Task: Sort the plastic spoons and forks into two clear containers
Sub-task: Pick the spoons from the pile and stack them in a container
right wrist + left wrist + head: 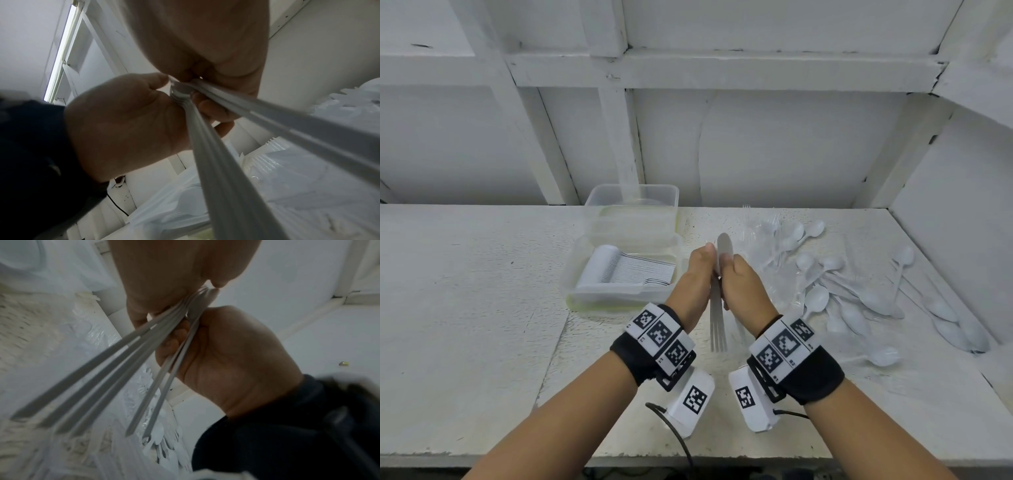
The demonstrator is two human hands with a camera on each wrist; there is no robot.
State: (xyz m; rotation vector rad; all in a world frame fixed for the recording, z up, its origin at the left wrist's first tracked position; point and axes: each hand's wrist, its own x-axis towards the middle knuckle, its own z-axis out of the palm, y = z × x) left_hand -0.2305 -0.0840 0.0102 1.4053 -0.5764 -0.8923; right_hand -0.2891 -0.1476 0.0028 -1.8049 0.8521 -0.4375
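plastic spoons [717, 298] are stacked between my left hand [697, 274] and right hand [744, 284], both curled tight round them, so next i'd square them and lower them into the near container [585, 260].

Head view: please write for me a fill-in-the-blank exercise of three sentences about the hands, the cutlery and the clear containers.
1. The left hand and the right hand together grip a bundle of plastic ____.
2. The stacked spoons lie in the ____ container, not in the far container.
3. The loose pile of spoons and forks lies to the ____ of the hands.

Missing words: spoons; nearer; right
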